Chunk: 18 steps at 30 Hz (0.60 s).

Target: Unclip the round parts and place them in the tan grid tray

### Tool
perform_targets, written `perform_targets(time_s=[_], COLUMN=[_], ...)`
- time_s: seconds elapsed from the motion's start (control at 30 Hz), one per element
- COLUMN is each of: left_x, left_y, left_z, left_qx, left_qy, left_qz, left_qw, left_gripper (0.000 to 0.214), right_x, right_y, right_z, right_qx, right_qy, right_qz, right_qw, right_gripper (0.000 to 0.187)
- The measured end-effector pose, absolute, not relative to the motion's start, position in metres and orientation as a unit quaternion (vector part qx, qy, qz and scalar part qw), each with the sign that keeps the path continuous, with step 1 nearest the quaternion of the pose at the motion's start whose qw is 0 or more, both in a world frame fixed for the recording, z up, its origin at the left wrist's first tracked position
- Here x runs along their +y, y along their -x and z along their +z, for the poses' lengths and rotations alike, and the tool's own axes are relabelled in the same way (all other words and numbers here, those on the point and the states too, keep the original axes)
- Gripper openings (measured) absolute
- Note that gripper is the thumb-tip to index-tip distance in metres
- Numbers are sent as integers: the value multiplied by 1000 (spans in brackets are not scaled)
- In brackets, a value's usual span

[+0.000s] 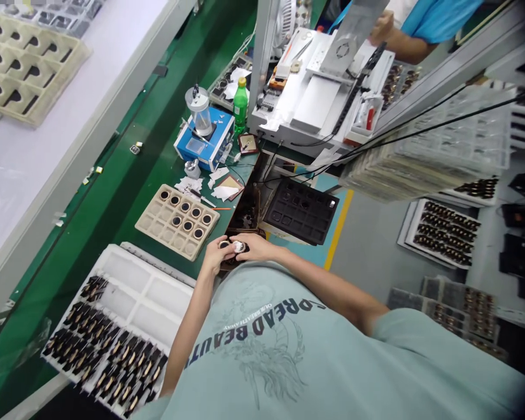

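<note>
My left hand point(214, 255) is closed on a small round part point(224, 245) with a pale rim and dark centre. Close beside it, my right hand point(258, 247) has its fingers closed round a small whitish, shiny piece point(239, 247). Both hands meet in front of my shirt, nearly touching; the exact kind of the two pieces is too small to make out. Just left of them lies a beige tray point(157, 220) with round pockets, several holding black discs in gold-coloured rims.
A white tray point(146, 280) with rows of black parts stands lower left. A black tray point(301, 210) sits right of my hands. Beyond are a blue dispenser box point(207, 140), a green bottle point(240, 105), a machine point(317, 105) and another person's arm point(406, 44). Stacked clear trays point(433, 140) rise at right.
</note>
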State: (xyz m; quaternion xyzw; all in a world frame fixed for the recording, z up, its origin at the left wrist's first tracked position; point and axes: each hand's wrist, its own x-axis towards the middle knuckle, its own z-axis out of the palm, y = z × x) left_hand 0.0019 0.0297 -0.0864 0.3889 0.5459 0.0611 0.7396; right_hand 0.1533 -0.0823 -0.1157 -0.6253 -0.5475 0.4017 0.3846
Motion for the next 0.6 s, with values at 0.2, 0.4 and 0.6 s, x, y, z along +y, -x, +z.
perform_targets(time_s=[0.2,0.4,0.6], left_x=[49,66,75], left_y=[-82,-139,-168], left_z=[-99,-117,-131], left_qx=[501,577,589], left_qy=[-405,-489,-466], left_qz=[85,94,68], left_qw=[760,647,656], left_gripper=[42,25,48], right_x=[-64,-53,-61], right_y=[-215,-267,-281], right_z=[-110,-97,-94], right_qx=[-499,-323,-143], right_qy=[737,796,685], right_qz=[279,202,347], right_qw=[362,470,624], right_gripper=[44,51,57])
